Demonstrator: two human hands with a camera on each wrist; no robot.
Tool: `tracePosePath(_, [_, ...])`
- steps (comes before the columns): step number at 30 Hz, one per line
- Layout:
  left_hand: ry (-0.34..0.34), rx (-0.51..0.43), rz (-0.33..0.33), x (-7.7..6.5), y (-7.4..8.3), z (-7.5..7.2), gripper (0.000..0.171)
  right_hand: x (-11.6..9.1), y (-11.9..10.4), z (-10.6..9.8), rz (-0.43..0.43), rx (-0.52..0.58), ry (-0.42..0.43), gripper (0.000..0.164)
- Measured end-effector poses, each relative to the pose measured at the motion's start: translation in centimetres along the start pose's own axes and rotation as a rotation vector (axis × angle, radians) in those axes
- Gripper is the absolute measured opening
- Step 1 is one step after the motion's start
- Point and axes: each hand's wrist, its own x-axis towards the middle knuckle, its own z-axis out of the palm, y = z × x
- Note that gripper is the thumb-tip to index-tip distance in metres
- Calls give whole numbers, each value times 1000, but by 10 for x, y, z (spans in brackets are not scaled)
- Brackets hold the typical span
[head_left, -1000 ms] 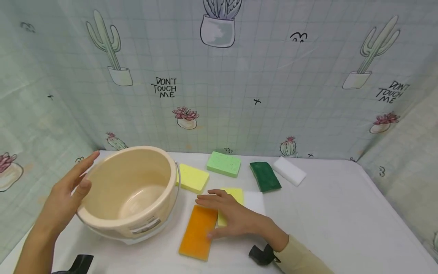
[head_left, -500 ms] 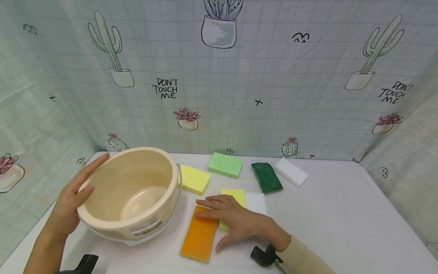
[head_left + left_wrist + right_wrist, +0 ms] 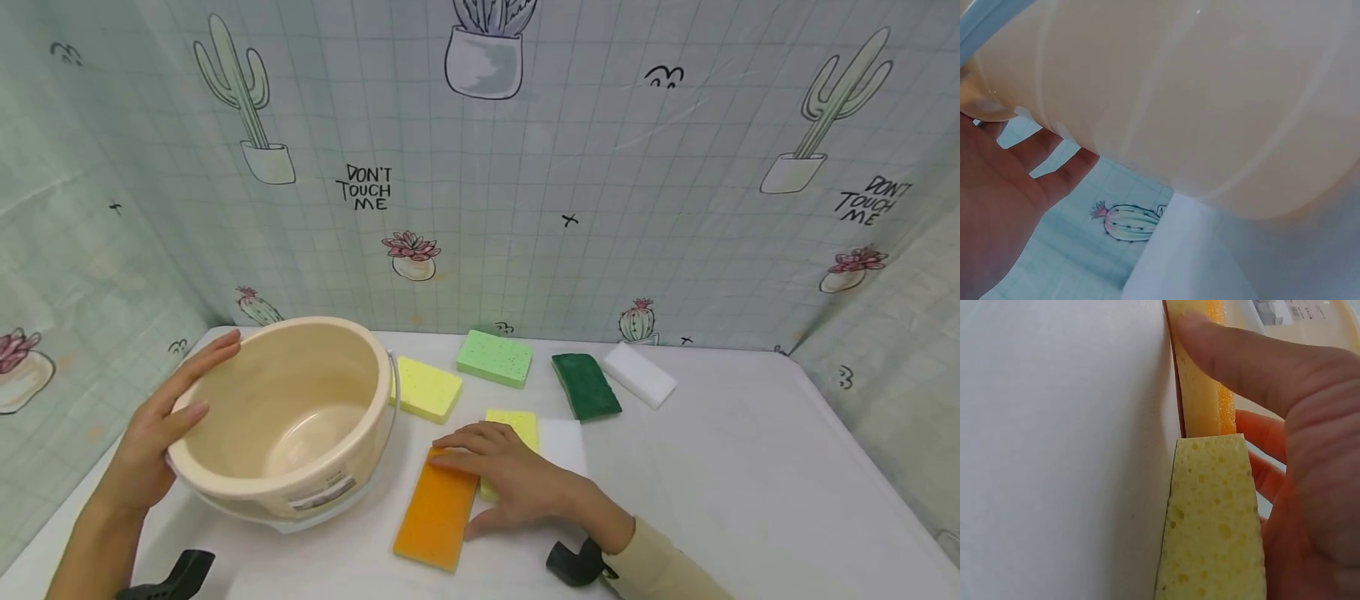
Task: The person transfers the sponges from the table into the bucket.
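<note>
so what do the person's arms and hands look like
Left hand and right hand are bare, no gloves. The right arm has a beige sleeve; the left arm shows none. A black fitting sits near the right hand, a black piece near the left.

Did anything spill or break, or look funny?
Nope, nothing stands out. I see no spill, crack or tear. The bucket looks fine, and the sponges just lie at different angles on the table.
</note>
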Motion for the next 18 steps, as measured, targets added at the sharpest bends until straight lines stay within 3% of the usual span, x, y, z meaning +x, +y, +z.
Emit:
tracePosePath(7, [-23,-10,19,2,-3,2,51,-2,-4,-1,75,-12,-35,84])
tracePosePath(18, [-13,-32,45,1,-3,0,49,4,-4,7,79,-90,18,90])
